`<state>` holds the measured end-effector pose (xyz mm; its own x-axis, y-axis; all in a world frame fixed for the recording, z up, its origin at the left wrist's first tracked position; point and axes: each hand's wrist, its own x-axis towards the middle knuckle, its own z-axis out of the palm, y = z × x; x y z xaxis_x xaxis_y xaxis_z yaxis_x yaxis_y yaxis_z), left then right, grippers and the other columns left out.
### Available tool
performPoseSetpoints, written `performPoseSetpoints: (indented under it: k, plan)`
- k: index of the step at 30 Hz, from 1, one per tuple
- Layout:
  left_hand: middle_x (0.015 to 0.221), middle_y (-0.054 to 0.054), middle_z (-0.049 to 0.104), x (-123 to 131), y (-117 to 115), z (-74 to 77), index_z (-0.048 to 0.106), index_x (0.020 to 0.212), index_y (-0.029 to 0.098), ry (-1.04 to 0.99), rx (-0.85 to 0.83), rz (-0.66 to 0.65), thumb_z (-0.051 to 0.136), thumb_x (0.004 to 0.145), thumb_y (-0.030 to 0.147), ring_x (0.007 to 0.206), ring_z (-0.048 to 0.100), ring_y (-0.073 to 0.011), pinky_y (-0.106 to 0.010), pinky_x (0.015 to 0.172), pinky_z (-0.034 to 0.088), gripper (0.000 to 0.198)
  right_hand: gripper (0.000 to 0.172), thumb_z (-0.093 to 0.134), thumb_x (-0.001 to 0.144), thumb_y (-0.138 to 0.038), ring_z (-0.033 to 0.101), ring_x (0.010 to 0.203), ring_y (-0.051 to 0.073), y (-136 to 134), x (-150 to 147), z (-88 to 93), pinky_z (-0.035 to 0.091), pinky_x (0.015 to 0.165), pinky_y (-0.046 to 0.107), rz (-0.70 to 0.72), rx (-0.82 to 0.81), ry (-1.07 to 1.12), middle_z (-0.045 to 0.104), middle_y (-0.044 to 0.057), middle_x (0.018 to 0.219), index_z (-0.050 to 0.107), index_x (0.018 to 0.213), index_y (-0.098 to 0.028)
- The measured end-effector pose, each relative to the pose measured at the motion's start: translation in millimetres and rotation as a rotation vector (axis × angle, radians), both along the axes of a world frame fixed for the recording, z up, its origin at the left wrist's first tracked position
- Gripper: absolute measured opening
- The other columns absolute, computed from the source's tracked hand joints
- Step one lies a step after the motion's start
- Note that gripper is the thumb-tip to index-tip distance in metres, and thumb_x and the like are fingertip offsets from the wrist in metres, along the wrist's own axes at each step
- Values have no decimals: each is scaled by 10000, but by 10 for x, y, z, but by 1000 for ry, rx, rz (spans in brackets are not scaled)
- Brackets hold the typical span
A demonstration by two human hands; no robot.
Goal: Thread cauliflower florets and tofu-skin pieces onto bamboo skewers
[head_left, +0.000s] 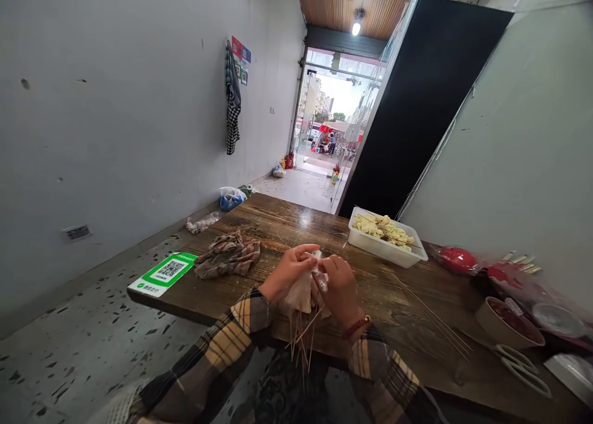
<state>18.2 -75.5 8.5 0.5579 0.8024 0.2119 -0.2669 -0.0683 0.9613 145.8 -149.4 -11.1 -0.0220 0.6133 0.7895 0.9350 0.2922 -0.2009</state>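
My left hand [293, 268] and my right hand [339, 283] meet near the table's front edge, fingers closed in a pinch. Between them is a small piece of crinkled, translucent plastic [319, 279], perhaps part of a bag; the fingers hide much of it. Just below my hands lies a pale, flat bundle [300, 295], partly covered by them. Thin wooden skewers [301, 343] stick out from under it over the table edge. More bare skewers [433, 316] lie to the right of my right hand.
A white tub [384, 248] of skewered, pale yellow-green pieces stands at the back right. A crumpled cloth [229, 256] and a green QR code card [164, 272] lie at left. Scissors [523, 369], a bowl [507, 325] and a red bagged item [456, 260] crowd the right side.
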Motion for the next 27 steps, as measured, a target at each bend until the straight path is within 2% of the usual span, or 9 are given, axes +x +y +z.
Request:
performPoseSetpoints:
  k: [3,6,8,10,13,16,20,24,27]
  plan:
    - [653,4,625,38,-22,48,647,1005,129,-55,-61,39,821,579,314,598,563,-112,-239,609,425,496,142,507,917,-288,533,791,206,-47,35,-26,392,701,312,64,-17,-3,601,71,829,593,879,-181]
    - [710,-39,665,4,-6,67,649,823,121,12,-33,4,776,610,320,640,586,-133,-261,645,439,317,165,483,939,-286,563,815,194,-81,79,-75,410,721,296,119,-1,6,623,72,854,615,930,-187]
    - [701,-40,659,-27,10,71,626,734,127,110,89,52,705,659,297,643,576,-136,-259,644,427,202,193,445,958,-254,572,810,182,-89,103,-101,413,717,283,129,14,8,634,65,843,625,974,-186]
    - [651,-12,618,-35,13,74,604,689,141,259,291,217,617,697,242,617,539,-125,-246,614,391,102,219,420,970,-243,574,795,174,-94,117,-114,407,707,277,110,21,-10,638,58,816,628,985,-179]
    - [586,29,524,1,6,71,571,675,167,490,594,476,506,723,159,572,465,-113,-243,580,324,81,271,426,971,-285,555,734,171,-119,119,-116,378,683,285,10,-12,-82,618,46,736,619,811,-182]
    - [587,34,485,42,43,50,507,652,187,605,751,577,462,720,116,574,434,-119,-253,581,294,108,346,426,969,-326,526,677,169,-180,111,-147,336,648,299,-74,-53,-180,587,37,670,564,680,-195]
    - [589,24,453,25,199,-29,408,597,203,663,779,628,460,711,107,586,405,-133,-270,583,260,157,339,421,974,-309,518,651,167,-324,109,-329,313,630,301,-63,-103,-248,587,31,656,558,685,-194]
    - [563,33,406,-29,380,-181,389,586,207,612,690,639,477,710,121,554,349,-133,-285,575,218,175,353,398,981,-288,518,632,165,-499,125,-618,316,626,299,-28,-152,-233,591,31,657,551,678,-193]
    - [549,41,399,-54,475,-275,401,581,205,571,615,660,491,689,127,541,340,-126,-279,570,226,161,357,397,981,-300,522,646,167,-566,154,-729,322,625,296,18,-209,-154,590,28,665,540,670,-198]
